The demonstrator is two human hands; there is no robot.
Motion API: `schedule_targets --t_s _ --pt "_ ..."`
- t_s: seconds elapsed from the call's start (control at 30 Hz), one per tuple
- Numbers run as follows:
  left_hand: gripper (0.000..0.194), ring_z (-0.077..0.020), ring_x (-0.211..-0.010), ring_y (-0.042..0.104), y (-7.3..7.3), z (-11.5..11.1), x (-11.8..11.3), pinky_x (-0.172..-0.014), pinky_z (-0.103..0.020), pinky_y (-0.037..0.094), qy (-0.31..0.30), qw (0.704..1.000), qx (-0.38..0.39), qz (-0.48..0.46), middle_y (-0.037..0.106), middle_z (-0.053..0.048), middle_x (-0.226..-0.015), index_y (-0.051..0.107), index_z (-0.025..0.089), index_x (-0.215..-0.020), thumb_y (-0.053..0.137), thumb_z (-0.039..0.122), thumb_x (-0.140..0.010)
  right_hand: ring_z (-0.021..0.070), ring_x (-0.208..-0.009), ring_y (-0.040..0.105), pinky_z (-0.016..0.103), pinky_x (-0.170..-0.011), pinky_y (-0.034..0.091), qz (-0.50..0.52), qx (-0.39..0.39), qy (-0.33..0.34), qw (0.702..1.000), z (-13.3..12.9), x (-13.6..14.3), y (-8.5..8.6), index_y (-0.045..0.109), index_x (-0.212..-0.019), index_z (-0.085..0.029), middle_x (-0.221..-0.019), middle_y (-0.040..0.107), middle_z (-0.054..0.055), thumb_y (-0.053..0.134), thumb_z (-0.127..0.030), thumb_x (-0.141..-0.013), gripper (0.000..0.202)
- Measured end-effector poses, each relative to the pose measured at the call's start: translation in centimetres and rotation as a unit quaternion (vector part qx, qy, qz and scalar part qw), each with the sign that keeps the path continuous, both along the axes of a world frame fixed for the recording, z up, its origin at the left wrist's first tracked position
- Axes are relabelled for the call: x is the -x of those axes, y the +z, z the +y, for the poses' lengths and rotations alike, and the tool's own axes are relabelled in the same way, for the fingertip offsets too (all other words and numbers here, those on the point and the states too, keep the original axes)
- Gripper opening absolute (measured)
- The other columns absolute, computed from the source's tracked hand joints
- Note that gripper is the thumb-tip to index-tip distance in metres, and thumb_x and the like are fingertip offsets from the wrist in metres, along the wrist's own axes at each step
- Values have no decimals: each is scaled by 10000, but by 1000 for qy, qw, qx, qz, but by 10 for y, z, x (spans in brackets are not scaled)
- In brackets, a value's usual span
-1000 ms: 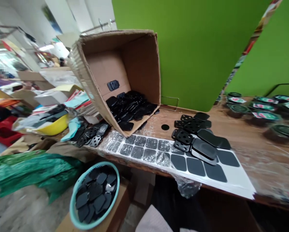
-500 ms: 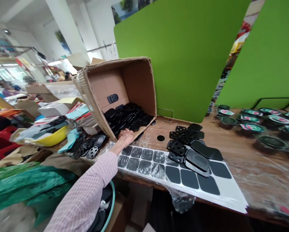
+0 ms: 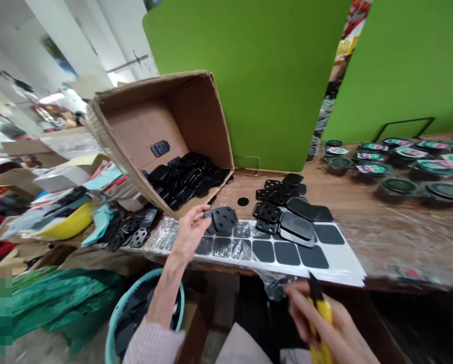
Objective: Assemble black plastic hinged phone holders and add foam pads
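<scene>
My left hand (image 3: 188, 230) is closed on one end of a black plastic piece with holes (image 3: 225, 220), holding it above the table edge in front of the cardboard box (image 3: 137, 119). The tipped-over box opens towards me, with a heap of similar black pieces (image 3: 188, 177) inside. My right hand (image 3: 340, 323), low at the right, grips a yellow-and-black utility knife (image 3: 323, 313) with its dark tip upward. Between the hands and the green panel lies a white sheet with dark rounded squares (image 3: 287, 253), partly under crinkled clear film. Several black pieces (image 3: 297, 228) are piled on it.
A green panel (image 3: 249, 91) stands behind the table. Several lidded round tubs (image 3: 397, 187) sit at the right. Black pieces (image 3: 139, 236) and a yellow bowl (image 3: 75, 222) are at the left. Below the table stands a turquoise-rimmed basket (image 3: 115, 313) holding dark pieces.
My left hand has come out of the box's front edge towards me, now with a black piece in it. My right hand with the utility knife has come into view. The view has shifted right.
</scene>
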State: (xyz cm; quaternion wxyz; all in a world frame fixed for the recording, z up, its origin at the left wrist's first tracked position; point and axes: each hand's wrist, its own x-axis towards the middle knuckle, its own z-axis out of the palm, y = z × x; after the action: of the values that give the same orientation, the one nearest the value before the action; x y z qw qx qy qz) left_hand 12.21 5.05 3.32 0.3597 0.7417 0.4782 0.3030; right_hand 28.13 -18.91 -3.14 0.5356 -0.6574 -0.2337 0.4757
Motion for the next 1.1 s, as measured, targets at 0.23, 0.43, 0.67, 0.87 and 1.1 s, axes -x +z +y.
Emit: schedule_targets --t_s 0.23,0.43,0.67,0.87,1.1 --pt "364 -181 -878 641 -44 -93 -11 -782 -293 512 -26 931 256 -260 676 -62 -1001 631 192 -1064 701 332 -736 70 -435 372 194 -411 276 96 -102 -36 989 67 7 15 539 -940 -155 -525 527 -40 702 -590 -722 513" --pt "652 -242 -1279 451 -41 -111 -17 -1133 -411 300 -191 966 110 -131 520 -55 -1332 521 313 -1338 751 262 -730 87 -479 418 205 -421 341 -108 -99 26 989 56 4 12 561 -774 -172 -564 495 -28 606 -518 -843 355" --pt "646 -241 -999 645 -54 -121 -38 -875 -391 514 -25 722 517 -459 659 -81 -1091 431 267 -1368 641 530 -817 277 -1155 549 464 -956 491 -430 -247 137 857 36 3 11 569 -1267 -194 -1309 586 114 584 -134 -824 448" --pt "609 -170 -860 652 -48 -126 -38 -775 -289 512 -24 723 538 -432 659 -28 -980 544 242 -1232 761 495 -723 295 -1105 539 439 -790 575 -562 -213 167 782 27 -1 2 508 -1301 -156 -1227 641 121 454 38 -700 634" --pt "602 -129 -755 608 -45 -128 -27 -689 -259 449 -81 762 522 -374 649 -10 -920 499 248 -1296 693 508 -788 247 -1069 576 399 -847 548 -491 -293 193 797 23 -7 5 486 -1330 -183 -1188 642 120 471 1 -787 574"
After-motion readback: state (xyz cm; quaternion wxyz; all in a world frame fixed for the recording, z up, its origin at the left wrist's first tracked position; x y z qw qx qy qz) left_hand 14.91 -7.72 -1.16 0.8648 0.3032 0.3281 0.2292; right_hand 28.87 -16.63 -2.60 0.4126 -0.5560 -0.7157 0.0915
